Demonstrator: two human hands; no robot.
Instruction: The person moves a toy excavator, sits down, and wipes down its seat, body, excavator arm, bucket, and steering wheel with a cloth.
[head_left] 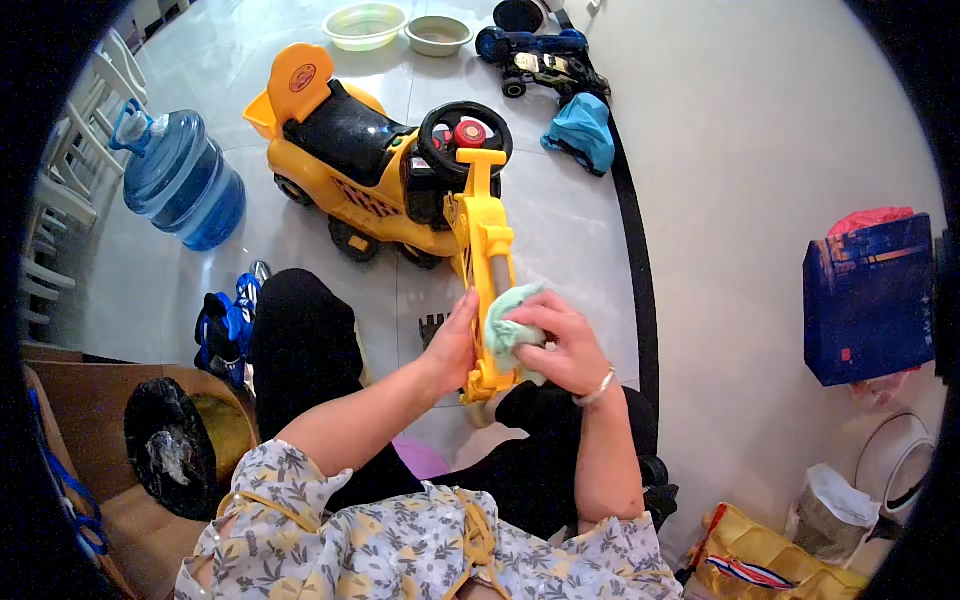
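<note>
A yellow ride-on toy excavator with a black seat and steering wheel stands on the tiled floor in front of me. Its yellow digger arm reaches toward me between my knees. My left hand is closed around the left side of this arm, near its lower end. Bunched in my right hand is a pale green cloth, pressed against the arm's right side. Part of a dark toothed bucket shows behind my left hand.
At left stand a large blue water bottle and white chairs. Two basins, a toy car and a blue cap lie farther back. A cardboard box is at my left, a yellow bag at lower right.
</note>
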